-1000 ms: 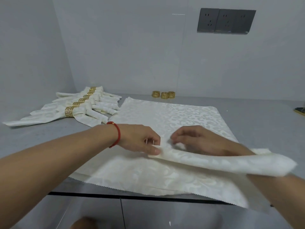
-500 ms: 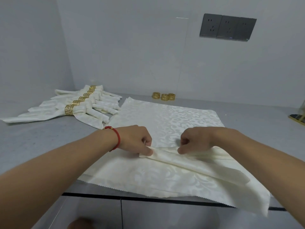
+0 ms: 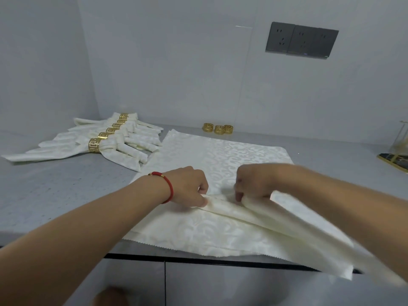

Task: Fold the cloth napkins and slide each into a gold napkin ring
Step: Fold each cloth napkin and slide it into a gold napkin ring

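A cream damask napkin (image 3: 223,155) lies spread on the grey counter, its near right part gathered into folds (image 3: 276,215) that run toward the lower right. My left hand (image 3: 189,187), with a red cord at the wrist, pinches the folded edge at the napkin's middle. My right hand (image 3: 254,184) grips the same pleats just to the right, fingers curled over the cloth. Three loose gold napkin rings (image 3: 218,128) stand by the back wall. Several folded napkins in gold rings (image 3: 103,142) lie fanned out at the left.
The counter's front edge (image 3: 198,259) runs just below the napkin, with cabinet doors under it. A gold-rimmed dark tray (image 3: 395,161) sits at the far right edge. Grey wall sockets (image 3: 301,40) are mounted above. Bare counter (image 3: 55,191) stretches at the left front.
The raised folded strip that hung over my right forearm has come down onto the napkin. My right hand has drawn in and curled over the pleats; both hands stay close together at the fold.
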{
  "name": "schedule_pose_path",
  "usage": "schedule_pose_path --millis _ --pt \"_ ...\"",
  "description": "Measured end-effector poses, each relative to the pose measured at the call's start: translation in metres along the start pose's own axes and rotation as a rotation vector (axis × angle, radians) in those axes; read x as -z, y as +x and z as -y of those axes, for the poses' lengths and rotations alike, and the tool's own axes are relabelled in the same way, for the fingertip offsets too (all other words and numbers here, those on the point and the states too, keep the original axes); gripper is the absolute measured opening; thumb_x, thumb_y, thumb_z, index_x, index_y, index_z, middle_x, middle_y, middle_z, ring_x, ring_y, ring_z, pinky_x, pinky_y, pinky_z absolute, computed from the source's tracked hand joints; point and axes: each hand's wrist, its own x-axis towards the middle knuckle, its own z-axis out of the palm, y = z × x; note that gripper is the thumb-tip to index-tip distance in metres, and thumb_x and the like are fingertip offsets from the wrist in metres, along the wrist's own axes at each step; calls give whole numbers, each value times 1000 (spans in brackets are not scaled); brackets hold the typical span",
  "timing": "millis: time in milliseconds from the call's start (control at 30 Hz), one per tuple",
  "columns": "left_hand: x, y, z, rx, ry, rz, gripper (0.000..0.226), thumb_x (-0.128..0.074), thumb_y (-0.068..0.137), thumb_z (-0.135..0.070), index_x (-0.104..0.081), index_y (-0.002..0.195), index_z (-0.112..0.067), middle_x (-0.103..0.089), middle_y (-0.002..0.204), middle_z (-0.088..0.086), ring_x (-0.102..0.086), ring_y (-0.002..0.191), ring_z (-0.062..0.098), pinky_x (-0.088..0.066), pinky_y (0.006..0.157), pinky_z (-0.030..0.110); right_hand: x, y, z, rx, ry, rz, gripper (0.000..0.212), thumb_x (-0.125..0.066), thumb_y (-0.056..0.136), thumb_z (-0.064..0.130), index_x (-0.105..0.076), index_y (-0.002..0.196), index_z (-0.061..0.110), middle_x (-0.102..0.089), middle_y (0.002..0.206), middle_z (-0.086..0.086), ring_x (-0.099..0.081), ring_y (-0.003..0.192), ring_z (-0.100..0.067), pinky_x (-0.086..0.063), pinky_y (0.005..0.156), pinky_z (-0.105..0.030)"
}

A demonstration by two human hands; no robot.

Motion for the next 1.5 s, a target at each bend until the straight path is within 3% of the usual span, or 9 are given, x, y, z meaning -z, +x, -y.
schedule_pose_path --millis 133,233,367,667,833,1000,1267,1367,1500 --pt "4 -1 0 17 -36 52 28 -64 79 -34 -52 60 -16 -50 60 -1 -45 57 19 -39 58 29 23 -9 -18 114 345 291 30 -56 91 -9 -72 115 1 -75 106 -23 -74 97 -32 -62 85 -38" --pt "7 -1 1 35 -62 86 27 -65 82 -35 -60 68 -12 -53 60 -2 -47 58 17 -41 59 28 11 -2 -26 192 289 174 8 -76 91 18 -77 98 14 -77 86 -10 -73 80 -18 -55 70 -26" --pt "10 1 2 45 -103 147 26 -64 88 -37 -61 71 -19 -53 63 -5 -45 63 15 -40 65 27 -4 14 -29 206 239 18 20 -82 83 42 -73 72 27 -61 63 16 -57 68 -12 -50 69 -25" --pt "23 3 6 62 -207 289 24 -68 88 -40 -69 80 -17 -63 74 0 -48 62 19 -42 56 24 -11 25 -33 191 318 -8 24 -85 79 38 -74 81 17 -67 72 11 -64 68 -9 -50 91 -27" --pt "34 7 2 99 -152 168 30 -60 94 -45 -65 83 -18 -60 76 -4 -50 62 13 -46 57 25 -3 28 -38 229 417 -59 38 -86 79 39 -72 86 5 -58 74 4 -51 65 -8 -46 73 -19" --pt "20 14 1 231 -65 140 64 -41 83 -81 -60 88 -20 -60 87 -7 -58 79 18 -51 81 35 -10 44 -42 181 382 -128 39 -87 72 48 -71 78 13 -60 70 3 -54 69 -15 -47 74 -30" --pt "3 19 0 206 41 112 54 -37 91 -73 -51 97 -21 -52 93 -5 -51 85 14 -38 72 30 -30 31 -29 390 -14 -469 36 -60 96 50 -57 124 28 -61 121 8 -57 109 -15 -48 93 -37" --pt "5 21 -3 229 58 114 56 -34 92 -73 -49 81 -21 -54 89 -3 -51 78 13 -39 69 31 -52 38 -27 508 -263 -555 38 -60 96 44 -51 130 31 -59 115 6 -56 105 -19 -47 87 -40" --pt "-7 18 -7 158 140 -96 47 -42 94 -64 -51 89 -18 -51 103 1 -49 90 19 -43 78 36 -55 50 -35 553 -101 -580 20 -60 97 32 -66 117 28 -62 98 2 -57 94 -21 -51 77 -42"
